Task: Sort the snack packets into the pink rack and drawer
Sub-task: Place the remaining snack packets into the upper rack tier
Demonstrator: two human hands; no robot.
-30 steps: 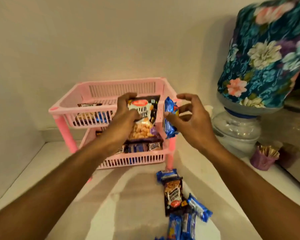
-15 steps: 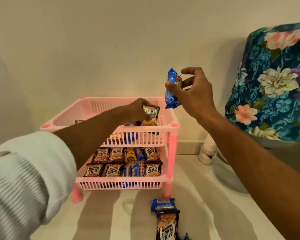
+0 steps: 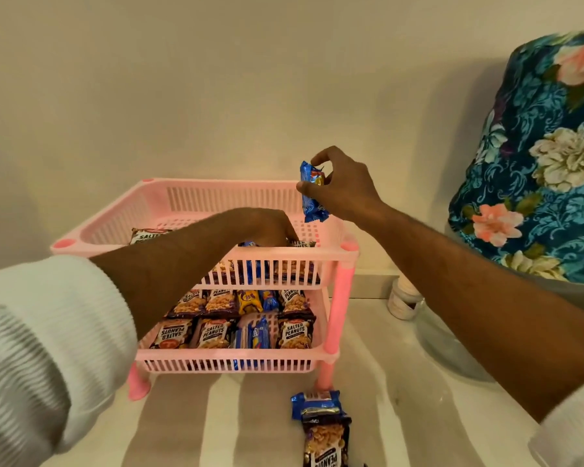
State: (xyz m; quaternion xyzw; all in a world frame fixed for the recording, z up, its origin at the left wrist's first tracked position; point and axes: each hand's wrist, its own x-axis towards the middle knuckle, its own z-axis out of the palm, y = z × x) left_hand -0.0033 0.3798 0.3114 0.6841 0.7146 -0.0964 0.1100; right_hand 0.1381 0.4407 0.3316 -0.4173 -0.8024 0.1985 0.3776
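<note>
The pink two-tier rack (image 3: 284,256) stands on the white counter against the wall. My left hand (image 3: 263,227) reaches down into the top tray and holds a salted peanuts packet (image 3: 302,244) at the tray's front right; its fingertips are hidden by the rim. Just above the top tray's right edge, my right hand (image 3: 344,193) pinches a blue biscuit packet (image 3: 312,200) upright. Another peanuts packet (image 3: 149,234) lies at the top tray's left. The lower tray (image 3: 223,364) holds several peanut and blue packets.
A blue packet (image 3: 314,402) and a peanuts packet (image 3: 326,439) lie on the counter in front of the rack's right leg. A water dispenser under a floral cover (image 3: 536,163) stands at the right, with a small white jar (image 3: 402,303) beside it.
My left hand lowered the peanuts packet from above the rim down into the top tray. My right hand kept the blue packet raised near the rack's right edge.
</note>
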